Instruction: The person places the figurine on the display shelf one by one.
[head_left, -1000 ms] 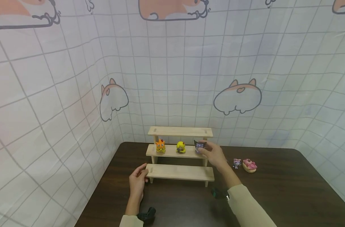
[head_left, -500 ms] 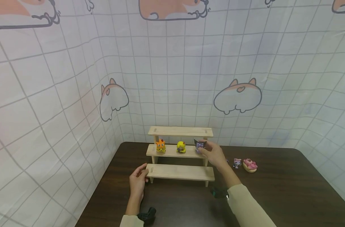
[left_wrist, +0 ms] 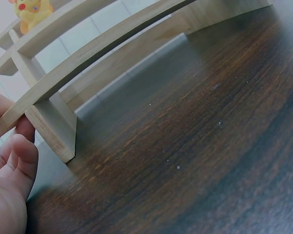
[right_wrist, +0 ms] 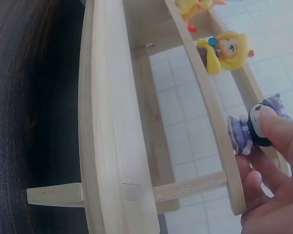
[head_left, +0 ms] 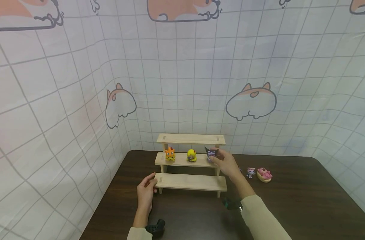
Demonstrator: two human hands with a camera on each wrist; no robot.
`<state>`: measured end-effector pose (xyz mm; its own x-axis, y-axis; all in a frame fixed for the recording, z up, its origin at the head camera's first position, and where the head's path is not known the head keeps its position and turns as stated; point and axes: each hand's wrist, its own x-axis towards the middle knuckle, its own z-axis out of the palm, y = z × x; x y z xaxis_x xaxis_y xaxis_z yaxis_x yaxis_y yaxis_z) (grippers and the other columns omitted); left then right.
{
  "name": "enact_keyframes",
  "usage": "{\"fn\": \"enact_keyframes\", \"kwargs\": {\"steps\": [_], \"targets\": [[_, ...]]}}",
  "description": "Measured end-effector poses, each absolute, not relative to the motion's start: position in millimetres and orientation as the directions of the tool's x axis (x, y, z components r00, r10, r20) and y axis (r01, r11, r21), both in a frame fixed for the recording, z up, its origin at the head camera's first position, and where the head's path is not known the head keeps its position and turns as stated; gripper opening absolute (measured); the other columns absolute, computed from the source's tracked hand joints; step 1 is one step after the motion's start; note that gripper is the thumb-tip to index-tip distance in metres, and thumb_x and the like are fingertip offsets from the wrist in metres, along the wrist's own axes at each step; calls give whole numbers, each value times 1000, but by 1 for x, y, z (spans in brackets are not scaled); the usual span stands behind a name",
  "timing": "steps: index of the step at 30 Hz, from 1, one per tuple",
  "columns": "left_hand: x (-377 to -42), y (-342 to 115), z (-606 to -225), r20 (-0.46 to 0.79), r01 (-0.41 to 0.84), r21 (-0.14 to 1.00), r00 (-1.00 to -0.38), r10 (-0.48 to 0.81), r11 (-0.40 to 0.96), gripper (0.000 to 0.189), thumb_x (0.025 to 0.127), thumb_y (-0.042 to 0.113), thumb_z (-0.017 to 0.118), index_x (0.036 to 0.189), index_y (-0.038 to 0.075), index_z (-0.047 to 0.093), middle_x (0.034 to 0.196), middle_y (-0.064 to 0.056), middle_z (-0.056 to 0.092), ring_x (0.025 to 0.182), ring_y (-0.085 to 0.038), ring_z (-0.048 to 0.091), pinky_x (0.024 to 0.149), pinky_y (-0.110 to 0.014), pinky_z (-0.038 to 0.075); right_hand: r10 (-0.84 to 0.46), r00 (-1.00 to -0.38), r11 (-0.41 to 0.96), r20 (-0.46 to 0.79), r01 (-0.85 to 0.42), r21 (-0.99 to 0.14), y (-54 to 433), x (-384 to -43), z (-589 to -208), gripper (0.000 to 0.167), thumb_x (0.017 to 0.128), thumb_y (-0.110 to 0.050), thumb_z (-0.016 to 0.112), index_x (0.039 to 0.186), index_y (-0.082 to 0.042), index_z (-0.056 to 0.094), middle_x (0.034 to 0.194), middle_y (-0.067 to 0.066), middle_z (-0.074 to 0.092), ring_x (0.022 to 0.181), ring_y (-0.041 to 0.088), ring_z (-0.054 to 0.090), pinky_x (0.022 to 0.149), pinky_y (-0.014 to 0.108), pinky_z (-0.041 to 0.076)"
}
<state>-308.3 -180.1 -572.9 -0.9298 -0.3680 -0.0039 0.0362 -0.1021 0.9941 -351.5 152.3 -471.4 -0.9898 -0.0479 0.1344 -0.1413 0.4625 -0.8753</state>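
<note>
We count two hands, one left hand [head_left: 145,191] and one right hand [head_left: 228,164], with two sleeves [head_left: 261,215]. There is one desk [head_left: 293,196] bearing one wooden stand [head_left: 217,171] of three boards [head_left: 189,182]. We make out five figurines: three at the middle board, one orange figurine [head_left: 170,154], one yellow figurine [head_left: 191,155] and one purple figurine [head_left: 211,155]; then two on the desk, one small pink-eared figurine [head_left: 250,172] and one larger pink figurine [head_left: 264,175]. We cannot tell whether a sliver beside the right forearm makes a sixth. On the cloth [head_left: 197,76] we count two rear-view dogs [head_left: 251,105] and three lying dogs [head_left: 182,11], partly cropped.
</note>
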Motion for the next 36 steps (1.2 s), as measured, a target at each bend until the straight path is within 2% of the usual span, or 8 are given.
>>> {"fn": "enact_keyframes", "kwargs": {"steps": [10, 16, 19, 24, 26, 29, 31, 36], "targets": [[-311, -181, -575, 3, 42, 995, -928, -374, -96, 33, 95, 6, 66, 127, 4, 71, 96, 3, 69, 69, -9, 55, 56, -20, 48, -48, -989, 453, 138, -145, -880, 156, -349, -474, 51, 100, -27, 67, 148, -20, 53, 140, 15, 62, 129, 36, 59, 103, 54, 51], [-311, -180, -575, 2, 40, 995, -929, -371, -93, 33, 95, 6, 66, 128, 3, 70, 97, 1, 70, 70, -9, 55, 56, -21, 48, -21, -981, 392, 192, -185, -901, 167, -340, -481, 52, 100, -19, 65, 149, -11, 50, 138, 18, 62, 126, 36, 58, 107, 52, 47], [-310, -180, -574, 1, 38, 995, -929, -371, -90, 33, 95, 7, 66, 128, 3, 70, 100, -2, 70, 70, -9, 55, 56, -21, 48, 21, -975, 366, 219, -197, -909, 174, -334, -485, 48, 101, -18, 65, 145, -8, 53, 135, 18, 63, 123, 31, 59, 107, 43, 47], [-310, -180, -574, -3, 32, 996, -927, -374, -86, 33, 95, 6, 65, 128, 3, 70, 99, -2, 70, 66, -9, 54, 56, -21, 48, 95, -963, 347, 253, -206, -915, 193, -318, -493, 39, 100, -19, 66, 136, -6, 60, 122, 18, 68, 104, 10, 63, 89, 23, 50], [-311, -180, -575, -5, 29, 996, -927, -376, -87, 33, 95, 6, 65, 128, 4, 70, 96, -1, 70, 64, -9, 53, 55, -21, 48, 102, -959, 349, 266, -215, -912, 204, -310, -497, 36, 100, -20, 66, 133, -6, 62, 118, 20, 69, 96, 4, 64, 83, 20, 52], [-311, -180, -575, -3, 33, 995, -926, -378, -90, 33, 94, 6, 65, 127, 4, 71, 93, 1, 69, 63, -8, 53, 55, -21, 47, 106, -955, 356, 277, -223, -908, 223, -301, -503, 34, 101, -23, 66, 129, -5, 64, 111, 19, 70, 88, 2, 65, 79, 23, 55], [-312, -180, -575, -1, 37, 995, -926, -378, -93, 33, 94, 5, 65, 127, 3, 70, 92, 2, 69, 64, -8, 53, 55, -21, 47, 116, -955, 365, 274, -216, -906, 236, -295, -506, 34, 101, -24, 66, 128, -5, 64, 107, 15, 71, 87, 3, 66, 78, 25, 56], [-312, -180, -576, 0, 37, 995, -926, -378, -92, 34, 94, 5, 65, 128, 2, 70, 91, 3, 69, 64, -8, 54, 55, -21, 47, 183, -953, 382, 243, -159, -910, 268, -283, -512, 36, 102, -27, 64, 129, -3, 62, 100, -8, 71, 87, 6, 68, 77, 25, 57]]}}
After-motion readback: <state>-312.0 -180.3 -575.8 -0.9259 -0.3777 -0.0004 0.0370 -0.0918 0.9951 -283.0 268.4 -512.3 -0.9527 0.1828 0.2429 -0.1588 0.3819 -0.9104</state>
